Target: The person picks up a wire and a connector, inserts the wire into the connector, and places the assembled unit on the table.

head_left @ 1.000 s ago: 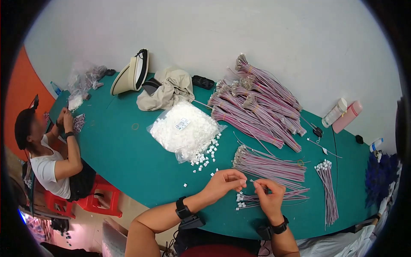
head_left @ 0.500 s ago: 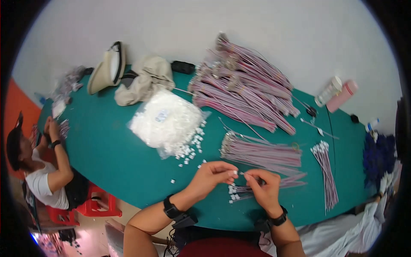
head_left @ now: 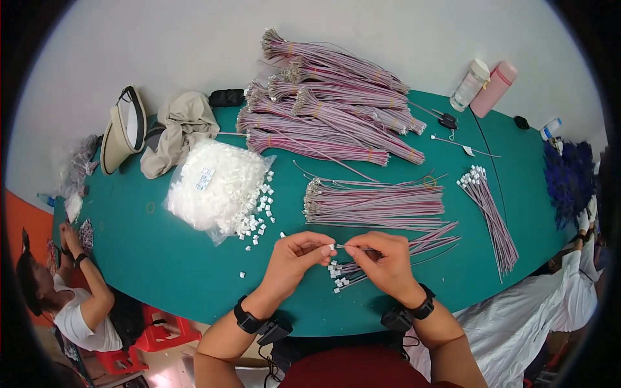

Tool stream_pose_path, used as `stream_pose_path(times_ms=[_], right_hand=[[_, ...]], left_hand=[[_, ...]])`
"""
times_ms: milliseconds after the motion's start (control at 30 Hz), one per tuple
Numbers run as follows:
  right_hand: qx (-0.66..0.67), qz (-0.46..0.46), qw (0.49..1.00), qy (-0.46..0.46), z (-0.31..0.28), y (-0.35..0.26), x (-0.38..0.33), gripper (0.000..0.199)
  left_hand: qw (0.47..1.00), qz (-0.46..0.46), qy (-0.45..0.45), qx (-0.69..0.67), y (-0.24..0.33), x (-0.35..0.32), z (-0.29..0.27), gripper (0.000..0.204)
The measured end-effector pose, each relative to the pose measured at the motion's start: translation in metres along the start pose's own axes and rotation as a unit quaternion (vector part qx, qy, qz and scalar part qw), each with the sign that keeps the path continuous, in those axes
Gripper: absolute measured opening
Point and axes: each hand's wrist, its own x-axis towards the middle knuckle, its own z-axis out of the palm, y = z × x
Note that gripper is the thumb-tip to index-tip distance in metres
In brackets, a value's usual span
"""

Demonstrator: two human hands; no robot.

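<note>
My left hand (head_left: 294, 258) pinches a small white connector housing (head_left: 332, 247) between thumb and forefinger. Facing it, my right hand (head_left: 383, 260) grips a thin wire lead close to its metal tip (head_left: 341, 246); the tip is right by the housing, and I cannot tell if they touch. Under my right hand lie leads with white housings (head_left: 339, 279) on their left ends, partly hidden by my fingers. Just beyond, a row of pink and grey leads (head_left: 375, 204) shows bare metal ends at its left. Loose white housings (head_left: 262, 210) spill from a clear plastic bag (head_left: 210, 187) full of them.
Tied wire bundles (head_left: 336, 103) are piled at the back. A housing-tipped bunch (head_left: 488, 220) lies right. Two bottles (head_left: 484, 87), a hat (head_left: 124, 132) and a beige cloth (head_left: 184, 126) stand or lie along the wall. Another person (head_left: 84, 304) sits at the left; white fabric (head_left: 511, 330) hangs right.
The whole view has shifted, so the table's things appear farther left. Both hands keep their pinches, the housing and the wire tip still close together.
</note>
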Motion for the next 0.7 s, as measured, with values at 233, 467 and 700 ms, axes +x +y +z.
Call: stream_pose_path(times_ms=[233, 467, 700], right_hand=[[-0.026, -0.020, 0.999, -0.030, -0.0029, 0.0002, 0.0009, 0.008], [-0.040, -0.050, 0.998, -0.008, 0.0000, 0.0005, 0.0001, 0.007], [-0.058, -0.083, 0.994, -0.031, -0.0037, -0.0006, 0.0027, 0.008]], left_hand=[[1.000, 0.011, 0.007, 0.006, 0.0004, 0.0002, 0.0004, 0.015], [1.000, 0.009, 0.008, 0.024, 0.0027, -0.0005, 0.0025, 0.014], [1.000, 0.013, 0.012, 0.024, 0.0023, -0.0011, 0.0036, 0.013]])
